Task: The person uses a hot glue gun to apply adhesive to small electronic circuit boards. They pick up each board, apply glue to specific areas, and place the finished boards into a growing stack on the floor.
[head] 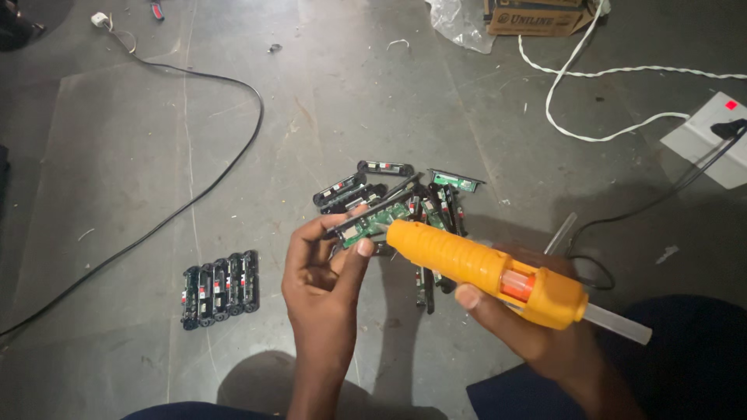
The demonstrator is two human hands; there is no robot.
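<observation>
Five black-framed modules with small red marks stand side by side in a neat row (220, 288) on the grey concrete floor (117, 155), well apart to the left of the hands; by the look of it these are the finished ones. A loose heap of the same black-and-green circuit modules (405, 194) lies just beyond the hands, perhaps ten or so, too tangled to count; these seem to be what is left, so the work looks less than half done. Left hand (323, 272): fingers (307, 233) and thumb pinched on one green circuit board in a black frame (372, 222), held above the floor over the near edge of the heap. Right hand (513, 323): fingers wrapped tight on an orange plastic glue gun (482, 272), clear glue stick (618, 324) projecting from the rear, nozzle tip touching or just beside the held board; exact contact cannot be told. Open floor to the left between row and heap, and ahead. On the right it is tighter: a white twisted cord (580, 58), a black cable (669, 190) running to a white power strip (704, 140), a spare clear stick (560, 232) just beside the gun. Another black cable (233, 85) curves far left. Cardboard box (537, 17) and crumpled clear plastic (459, 23) at the far edge. Dark-clothed knees close off the near side.
</observation>
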